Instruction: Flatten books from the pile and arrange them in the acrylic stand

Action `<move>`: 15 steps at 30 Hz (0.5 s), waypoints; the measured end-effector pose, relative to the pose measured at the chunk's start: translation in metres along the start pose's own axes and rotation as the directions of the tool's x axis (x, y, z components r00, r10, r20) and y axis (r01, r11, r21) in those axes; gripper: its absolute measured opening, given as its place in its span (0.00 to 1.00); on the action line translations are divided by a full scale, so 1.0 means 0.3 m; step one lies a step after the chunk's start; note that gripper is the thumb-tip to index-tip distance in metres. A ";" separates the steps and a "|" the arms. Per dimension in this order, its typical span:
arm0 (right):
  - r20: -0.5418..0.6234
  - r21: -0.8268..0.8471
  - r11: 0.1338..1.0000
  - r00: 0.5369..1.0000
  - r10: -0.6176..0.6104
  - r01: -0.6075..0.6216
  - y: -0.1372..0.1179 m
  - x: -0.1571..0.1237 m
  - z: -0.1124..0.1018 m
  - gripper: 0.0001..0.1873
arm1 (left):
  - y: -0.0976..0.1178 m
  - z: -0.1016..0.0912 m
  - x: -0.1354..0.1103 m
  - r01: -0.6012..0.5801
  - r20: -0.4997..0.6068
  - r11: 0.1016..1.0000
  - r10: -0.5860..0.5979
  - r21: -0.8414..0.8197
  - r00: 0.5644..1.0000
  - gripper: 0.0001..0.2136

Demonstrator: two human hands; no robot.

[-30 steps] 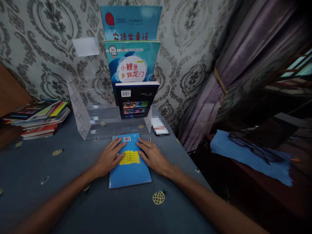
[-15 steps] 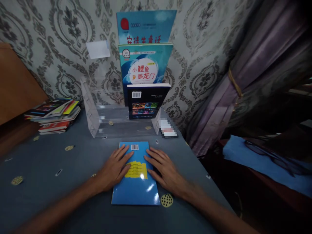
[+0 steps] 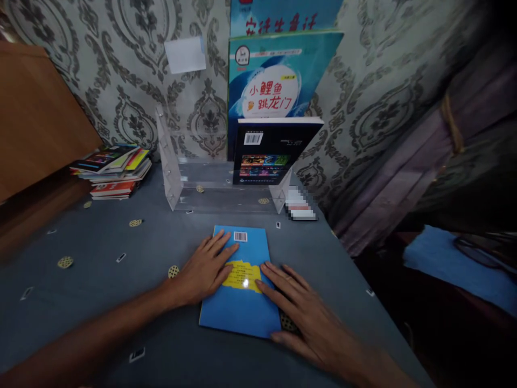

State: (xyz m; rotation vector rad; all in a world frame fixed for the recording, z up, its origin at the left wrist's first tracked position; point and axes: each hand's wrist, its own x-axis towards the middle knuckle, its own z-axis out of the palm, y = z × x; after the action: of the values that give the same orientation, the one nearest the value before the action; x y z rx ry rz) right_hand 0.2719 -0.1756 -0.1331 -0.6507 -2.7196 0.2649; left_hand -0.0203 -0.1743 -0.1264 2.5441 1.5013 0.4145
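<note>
A blue book point(image 3: 238, 312) with a yellow text patch and a barcode lies flat on the table, back cover up. My left hand point(image 3: 205, 267) rests on its left side, fingers stretched and spread over the cover. At the right edge my right hand point(image 3: 301, 304) is open, its fingertips on the cover and its thumb near the lower right corner. Beyond the book stands a clear acrylic rack point(image 3: 167, 161). Upright on its right side are a black book point(image 3: 258, 148), a teal book point(image 3: 269, 62) behind it, and another blue book point(image 3: 291, 11) at the back.
A pile of books point(image 3: 117, 172) lies at the left beside a wooden panel point(image 3: 48, 113). A pixelated white item point(image 3: 301, 207) sits right of the rack. Past the table's right edge are a tied curtain point(image 3: 420, 161), blue cloth point(image 3: 436, 258) and glasses point(image 3: 476, 250).
The view has shifted, so everything sits further right in it. My right hand has slid down along the book's right edge, its thumb now near the lower corner. The left hand stays on the cover.
</note>
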 end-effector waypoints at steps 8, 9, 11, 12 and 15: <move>0.108 0.078 0.995 0.993 0.056 -0.065 -0.036 -0.024 -0.010 0.45 | -0.005 0.006 -0.010 -0.004 -0.019 1.000 0.004 -0.021 1.000 0.23; 0.100 0.079 0.994 0.993 0.065 -0.073 -0.038 -0.023 -0.007 0.43 | -0.004 0.008 -0.011 -0.007 -0.024 1.000 0.006 -0.019 1.000 0.23; 0.083 0.062 0.995 0.994 0.070 -0.075 -0.040 -0.022 0.000 0.41 | -0.002 0.012 -0.013 -0.013 -0.030 1.000 0.012 -0.012 0.999 0.23; 0.077 0.047 0.996 0.995 0.066 -0.070 -0.041 -0.021 0.002 0.40 | -0.001 0.013 -0.014 -0.016 -0.033 1.000 0.016 -0.010 0.999 0.23; 0.064 0.006 0.999 0.997 0.050 -0.051 -0.045 -0.017 -0.001 0.39 | 0.000 0.014 -0.016 -0.025 -0.038 1.000 0.025 -0.009 0.999 0.23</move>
State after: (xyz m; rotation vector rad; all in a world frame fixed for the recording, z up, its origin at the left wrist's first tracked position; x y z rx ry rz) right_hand 0.2709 -0.1899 -0.1308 -0.7215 -2.7646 0.3130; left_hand -0.0212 -0.1783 -0.1310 2.5637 1.4780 0.4742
